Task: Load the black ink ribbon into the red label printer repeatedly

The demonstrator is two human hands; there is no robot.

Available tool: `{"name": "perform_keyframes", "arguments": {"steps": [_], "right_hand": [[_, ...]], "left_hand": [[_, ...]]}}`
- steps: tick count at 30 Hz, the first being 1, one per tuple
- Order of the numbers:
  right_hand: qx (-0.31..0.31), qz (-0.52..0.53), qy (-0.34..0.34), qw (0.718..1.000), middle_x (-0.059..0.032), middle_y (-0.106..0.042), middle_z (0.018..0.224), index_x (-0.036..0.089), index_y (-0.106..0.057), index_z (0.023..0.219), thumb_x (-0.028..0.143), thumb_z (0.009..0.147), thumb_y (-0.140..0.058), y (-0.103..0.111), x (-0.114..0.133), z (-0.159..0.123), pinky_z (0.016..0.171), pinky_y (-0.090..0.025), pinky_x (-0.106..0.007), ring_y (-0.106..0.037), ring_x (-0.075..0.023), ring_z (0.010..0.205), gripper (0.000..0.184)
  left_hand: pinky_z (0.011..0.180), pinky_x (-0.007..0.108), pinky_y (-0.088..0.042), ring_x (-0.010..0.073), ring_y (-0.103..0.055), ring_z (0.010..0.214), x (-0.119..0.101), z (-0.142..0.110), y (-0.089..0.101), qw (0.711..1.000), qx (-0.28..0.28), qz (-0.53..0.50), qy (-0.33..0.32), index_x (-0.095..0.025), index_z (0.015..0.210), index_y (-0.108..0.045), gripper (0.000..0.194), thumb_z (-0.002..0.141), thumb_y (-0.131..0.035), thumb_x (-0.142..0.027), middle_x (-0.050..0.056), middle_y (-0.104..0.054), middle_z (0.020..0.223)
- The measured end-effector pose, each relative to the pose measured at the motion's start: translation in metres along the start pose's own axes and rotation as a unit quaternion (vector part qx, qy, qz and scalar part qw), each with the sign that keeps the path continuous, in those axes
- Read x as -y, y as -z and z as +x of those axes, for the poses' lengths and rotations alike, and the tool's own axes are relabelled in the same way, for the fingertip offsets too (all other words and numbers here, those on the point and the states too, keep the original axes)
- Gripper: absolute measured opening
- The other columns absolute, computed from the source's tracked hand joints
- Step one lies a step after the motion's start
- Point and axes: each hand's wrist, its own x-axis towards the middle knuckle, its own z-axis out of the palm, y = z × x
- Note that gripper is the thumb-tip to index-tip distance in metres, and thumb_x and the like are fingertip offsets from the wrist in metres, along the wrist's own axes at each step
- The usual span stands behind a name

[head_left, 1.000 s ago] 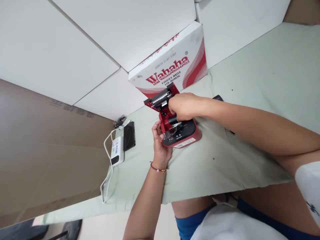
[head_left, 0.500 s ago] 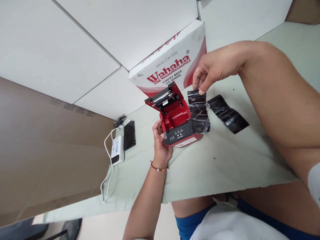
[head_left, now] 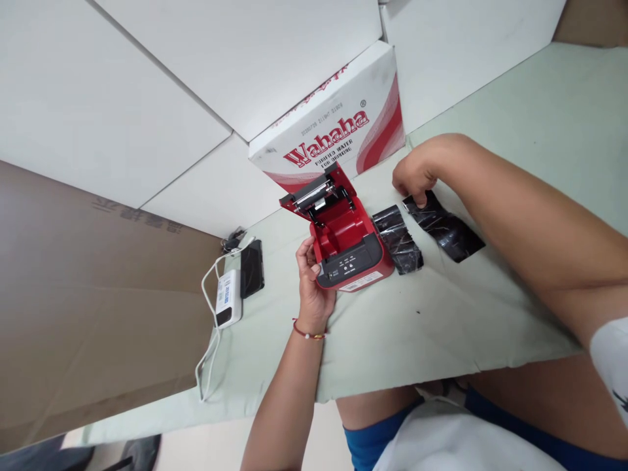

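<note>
A red and dark grey label printer point(head_left: 350, 261) rests on the cloth with its lid point(head_left: 318, 194) raised, showing a roller and a red bay with nothing in it. My left hand point(head_left: 313, 288) grips its left side, fingers behind and thumb at the front corner. Against the printer's right side lies a crinkled black strip point(head_left: 400, 242), like tape or film, with a ragged edge. Just right of it is a second black strip point(head_left: 449, 229). My right hand point(head_left: 415, 173) is closed at that strip's far end, thumb on top; its other fingertips are partly hidden.
A white and red Wahaha water carton point(head_left: 333, 124) stands behind the printer, before white panels. To the left on the green cloth point(head_left: 275, 353) are a black phone point(head_left: 253, 268), a white power bank point(head_left: 229, 297) with a white cable, and a large brown cardboard box point(head_left: 98, 307).
My right hand has let go of the first black strip, which now lies flat beside the printer. It has moved right and down to the second strip. My left hand stays on the printer.
</note>
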Motion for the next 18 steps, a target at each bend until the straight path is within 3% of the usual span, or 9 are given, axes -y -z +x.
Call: {"name": "perform_keyframes", "arguments": {"steps": [2, 4, 8, 12, 15, 18], "right_hand": [[0.109, -0.061, 0.011, 0.992, -0.0117, -0.08, 0.108, -0.005, -0.083, 0.109, 0.023, 0.092, -0.074, 0.003, 0.005, -0.007, 0.085, -0.042, -0.032, -0.073, -0.0177, 0.101, 0.034], [0.13, -0.074, 0.049, 0.988, -0.009, -0.081, 0.11, 0.001, -0.082, 0.122, 0.013, 0.087, -0.079, 0.01, 0.009, -0.019, 0.086, -0.041, -0.031, -0.072, -0.0177, 0.102, 0.037], [0.094, -0.008, 0.133, 0.987, -0.004, -0.079, 0.105, 0.012, -0.082, 0.125, 0.012, 0.084, -0.088, 0.036, 0.0, -0.055, 0.086, -0.043, -0.031, -0.068, -0.018, 0.096, 0.041], [0.052, 0.064, 0.295, 0.952, -0.0038, -0.077, 0.109, 0.014, -0.08, 0.131, 0.03, 0.096, -0.081, 0.061, -0.004, -0.096, 0.091, -0.041, -0.032, -0.064, -0.0177, 0.101, 0.039], [-0.009, 0.083, 0.357, 0.93, -0.0039, -0.076, 0.106, 0.014, -0.078, 0.136, 0.037, 0.099, -0.076, 0.06, 0.02, -0.107, 0.091, -0.04, -0.032, -0.064, -0.0181, 0.101, 0.043], [-0.055, 0.061, 0.339, 0.937, -0.0048, -0.077, 0.097, 0.015, -0.082, 0.122, 0.032, 0.099, -0.071, 0.042, 0.059, -0.098, 0.082, -0.041, -0.032, -0.066, -0.0201, 0.095, 0.03]], "left_hand": [[0.109, 0.033, -0.056, 0.0228, -0.063, 0.132, -0.001, 0.0, -0.001, 1.0, -0.003, -0.002, 0.002, -0.038, 0.135, -0.07, 0.056, 0.082, -0.087, -0.051, 0.002, -0.065, 0.146], [0.107, 0.032, -0.056, 0.0223, -0.063, 0.13, -0.002, 0.0, -0.002, 1.0, -0.008, -0.004, 0.004, -0.038, 0.134, -0.071, 0.056, 0.082, -0.087, -0.05, 0.002, -0.065, 0.145], [0.105, 0.032, -0.057, 0.0224, -0.064, 0.128, -0.001, 0.0, -0.003, 1.0, -0.014, -0.005, 0.001, -0.038, 0.133, -0.071, 0.056, 0.081, -0.087, -0.051, 0.002, -0.066, 0.145], [0.108, 0.033, -0.056, 0.0231, -0.063, 0.132, 0.0, 0.0, -0.003, 1.0, -0.009, -0.004, -0.003, -0.038, 0.134, -0.07, 0.056, 0.081, -0.087, -0.051, 0.002, -0.065, 0.147], [0.108, 0.032, -0.056, 0.0217, -0.064, 0.13, -0.002, -0.001, -0.003, 1.0, -0.01, -0.005, -0.002, -0.037, 0.134, -0.07, 0.054, 0.083, -0.086, -0.048, 0.001, -0.066, 0.146], [0.106, 0.032, -0.057, 0.0212, -0.065, 0.127, -0.003, -0.002, -0.003, 1.0, -0.007, -0.003, 0.005, -0.038, 0.134, -0.07, 0.052, 0.085, -0.085, -0.047, 0.001, -0.067, 0.145]]}}
